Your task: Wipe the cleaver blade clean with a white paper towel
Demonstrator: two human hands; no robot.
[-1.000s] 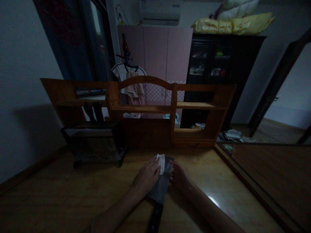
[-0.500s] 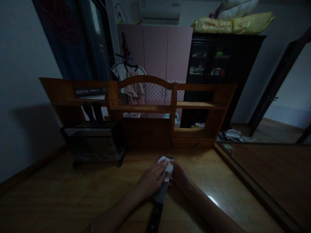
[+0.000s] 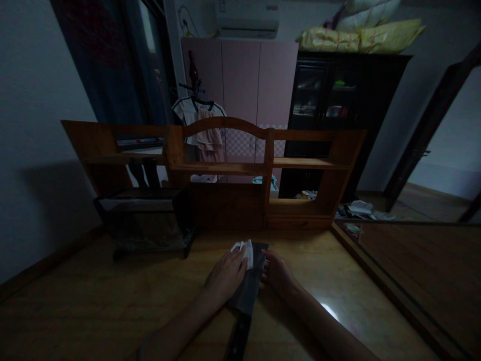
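Note:
A cleaver (image 3: 248, 290) with a wide grey blade and black riveted handle lies on the wooden tabletop, its handle pointing toward me. My left hand (image 3: 226, 273) is closed over a folded white cloth or tissue (image 3: 248, 254), pressing it on the left part of the blade near the far end. On the other side, my right hand (image 3: 278, 273) has its fingers curled and pinches the blade's right edge near the far corner. The undersides of both hands' fingers are partly hidden.
A black knife rack (image 3: 145, 228) with clear sides and two black handles sticking up stands at the left. Behind the table surface (image 3: 112, 301) rises a wooden shelf unit (image 3: 225, 168). A raised wooden edge (image 3: 376, 271) runs along the right. The room is dim.
My left hand has slid the white cloth leftward across the blade, away from my right hand, uncovering more of the blade's far right part. My right hand has hardly moved.

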